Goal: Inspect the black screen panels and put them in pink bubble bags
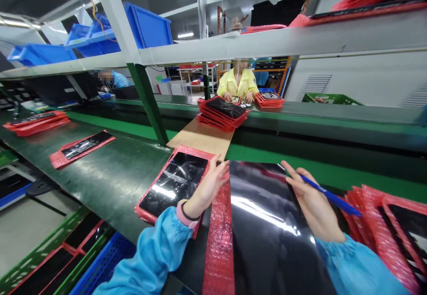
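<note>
A glossy black screen panel [263, 224] is in front of me, tilted, with bright light reflected across it. My left hand [208, 186] grips its left edge near the upper corner. At the upper right edge, my right hand [315, 204] steadies the panel and keeps a slim blue pen-like tool [330, 195] between its fingers. Red bubble wrap [218, 241] shows along the panel's left side. Just left of my left hand, another black screen [176, 181] lies on red bubble wrap. The fingertips behind the panel are hidden.
Stacks of wrapped screens stand on a board [200, 139] ahead and at right [376, 224]. A green post [148, 103] rises from the bench; a white shelf [213, 50] crosses overhead. Crates [96, 264] stand lower left. A person in yellow [236, 81] sits opposite.
</note>
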The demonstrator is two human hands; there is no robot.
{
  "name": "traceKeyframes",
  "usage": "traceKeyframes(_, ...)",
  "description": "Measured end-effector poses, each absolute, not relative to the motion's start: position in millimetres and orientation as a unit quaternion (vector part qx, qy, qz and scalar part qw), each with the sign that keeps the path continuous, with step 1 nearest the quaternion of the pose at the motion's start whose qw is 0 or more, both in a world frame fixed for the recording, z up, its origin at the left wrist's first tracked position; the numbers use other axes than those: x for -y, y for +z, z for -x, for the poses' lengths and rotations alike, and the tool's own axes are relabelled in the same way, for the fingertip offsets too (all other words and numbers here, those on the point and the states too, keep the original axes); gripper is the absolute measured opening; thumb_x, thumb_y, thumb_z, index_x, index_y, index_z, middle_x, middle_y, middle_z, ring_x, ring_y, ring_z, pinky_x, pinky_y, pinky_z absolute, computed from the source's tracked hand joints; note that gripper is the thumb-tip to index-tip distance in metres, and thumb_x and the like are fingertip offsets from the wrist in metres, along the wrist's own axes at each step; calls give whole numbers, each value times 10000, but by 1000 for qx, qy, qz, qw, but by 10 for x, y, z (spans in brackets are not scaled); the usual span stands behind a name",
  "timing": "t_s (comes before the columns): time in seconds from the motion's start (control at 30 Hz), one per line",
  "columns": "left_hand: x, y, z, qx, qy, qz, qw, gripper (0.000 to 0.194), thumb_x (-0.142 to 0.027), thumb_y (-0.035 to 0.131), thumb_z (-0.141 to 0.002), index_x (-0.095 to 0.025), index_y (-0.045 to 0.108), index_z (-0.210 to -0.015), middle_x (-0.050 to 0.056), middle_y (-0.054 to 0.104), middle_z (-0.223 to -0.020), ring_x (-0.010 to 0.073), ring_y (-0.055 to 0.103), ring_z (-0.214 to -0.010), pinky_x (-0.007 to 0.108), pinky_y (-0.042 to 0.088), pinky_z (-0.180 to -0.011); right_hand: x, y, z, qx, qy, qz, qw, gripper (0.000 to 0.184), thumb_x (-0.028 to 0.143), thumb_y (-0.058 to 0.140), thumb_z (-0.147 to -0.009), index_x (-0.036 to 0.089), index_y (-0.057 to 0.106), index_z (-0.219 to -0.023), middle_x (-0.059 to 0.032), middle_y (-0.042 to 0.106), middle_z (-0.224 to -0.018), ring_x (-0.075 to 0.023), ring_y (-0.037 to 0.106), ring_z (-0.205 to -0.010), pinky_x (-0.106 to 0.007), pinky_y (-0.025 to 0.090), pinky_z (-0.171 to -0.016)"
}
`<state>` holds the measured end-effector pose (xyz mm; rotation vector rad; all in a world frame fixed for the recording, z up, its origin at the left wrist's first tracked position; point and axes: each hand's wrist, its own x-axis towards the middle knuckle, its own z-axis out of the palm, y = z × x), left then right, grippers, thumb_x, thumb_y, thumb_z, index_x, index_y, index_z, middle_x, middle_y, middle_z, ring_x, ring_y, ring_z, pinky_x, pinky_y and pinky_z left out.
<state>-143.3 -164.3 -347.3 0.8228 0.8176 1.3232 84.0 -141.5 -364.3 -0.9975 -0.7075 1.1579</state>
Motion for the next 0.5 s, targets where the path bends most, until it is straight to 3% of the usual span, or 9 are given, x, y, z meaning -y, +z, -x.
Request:
traceKeyframes(0.17,1869,-3867,1879,-516,510,-427,539,538,-265,651,-740,-185,441,-1228,134,419,-1382,240,354,-1310,342,242,-1093,1316,-4090,-669,345,494,455,656,417,268,750,-497,244,452,-789,-51,717,-1004,-277,569,-1153,-448,410,-973)
traceKeyframes(0.33,2000,-4061,1926,-580,399,-435,561,562,-323,668,-696,-147,442,-1179,167,445,-1288,265,483,-1124,373,397,-924,1392,-4285,-463,463,436,437,636,315,350,667,-667,255,478,-902,-59,648,-1174,-228,566,-1164,-436,375,-1026)
traceKeyframes(0.5,1995,-4068,1882,-604,352,-440,563,617,-339,711,-643,-154,397,-1140,122,460,-1133,203,527,-924,338,454,-762,1465,-4179,-489,605,317,464,564,299,371,700,-667,252,599,-921,-62,660,-1152,-296,505,-1228,-504,289,-1075)
